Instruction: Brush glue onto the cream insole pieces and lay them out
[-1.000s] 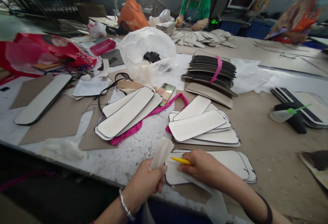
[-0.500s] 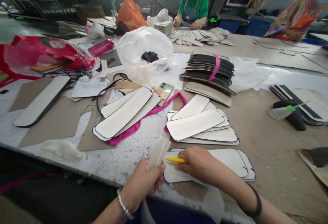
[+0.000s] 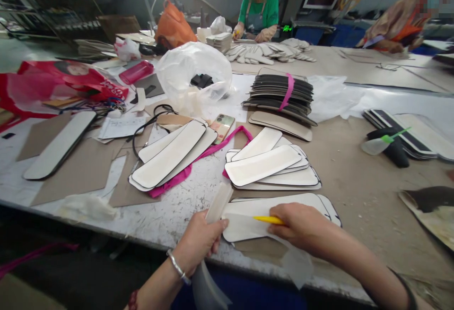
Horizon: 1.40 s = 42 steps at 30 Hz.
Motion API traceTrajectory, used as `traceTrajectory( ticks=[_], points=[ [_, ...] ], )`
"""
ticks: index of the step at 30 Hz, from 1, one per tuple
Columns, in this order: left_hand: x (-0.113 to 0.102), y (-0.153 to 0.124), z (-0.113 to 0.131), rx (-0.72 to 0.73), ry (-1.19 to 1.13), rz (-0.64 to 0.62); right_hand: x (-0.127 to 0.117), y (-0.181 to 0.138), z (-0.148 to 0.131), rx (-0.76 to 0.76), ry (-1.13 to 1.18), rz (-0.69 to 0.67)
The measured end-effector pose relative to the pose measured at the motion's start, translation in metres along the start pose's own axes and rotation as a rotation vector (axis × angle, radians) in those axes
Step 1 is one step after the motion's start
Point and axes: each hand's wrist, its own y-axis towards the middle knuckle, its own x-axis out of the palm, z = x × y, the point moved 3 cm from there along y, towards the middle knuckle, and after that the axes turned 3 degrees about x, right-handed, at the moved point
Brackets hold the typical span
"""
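My left hand (image 3: pixel 203 238) is closed around a bundle of whitish translucent strips (image 3: pixel 219 201); their upper end sticks up past the thumb and a long tail hangs below the table edge. Between the fingers of my right hand (image 3: pixel 301 225) is a slim yellow tool (image 3: pixel 268 219) with a pointed end, aimed left; its exact kind cannot be made out. Under that hand lies a white panel (image 3: pixel 301 202) with rounded corners and dark edges, on top of similar ones. A thin translucent piece (image 3: pixel 297 263) hangs below my right hand, partly hidden by it.
Just beyond lies a fanned pile of white panels (image 3: pixel 262 166), with another pile (image 3: pixel 170 156) to its left. Behind them are a phone (image 3: pixel 222 128), a clear plastic bag (image 3: pixel 195 71) and a dark stack (image 3: pixel 280 91). A co-worker in green (image 3: pixel 260 10) works across the table.
My right hand has moved right across the panel with the yellow tool, away from my left hand. My left hand keeps its hold on the strips. The view has shifted slightly.
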Motion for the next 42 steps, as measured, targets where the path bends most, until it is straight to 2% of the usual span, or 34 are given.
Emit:
traceTrajectory(
  ticks=[5,8,14,24,42],
  points=[
    [-0.001,-0.002,-0.003,0.003,0.026,0.005,0.007,-0.040,0.071,0.288,0.099,0.107],
    [0.001,-0.002,-0.003,0.008,0.061,0.028,0.010,-0.049,0.087,0.394,0.053,0.191],
    [0.005,0.001,-0.009,0.019,0.082,0.097,0.011,-0.039,0.080,0.488,-0.067,0.256],
    [0.005,0.002,-0.015,0.000,0.092,0.116,0.002,-0.028,0.078,0.441,-0.115,0.235],
    [0.005,0.006,-0.018,-0.038,0.017,0.082,0.007,-0.016,0.089,0.402,-0.121,0.204]
  ],
)
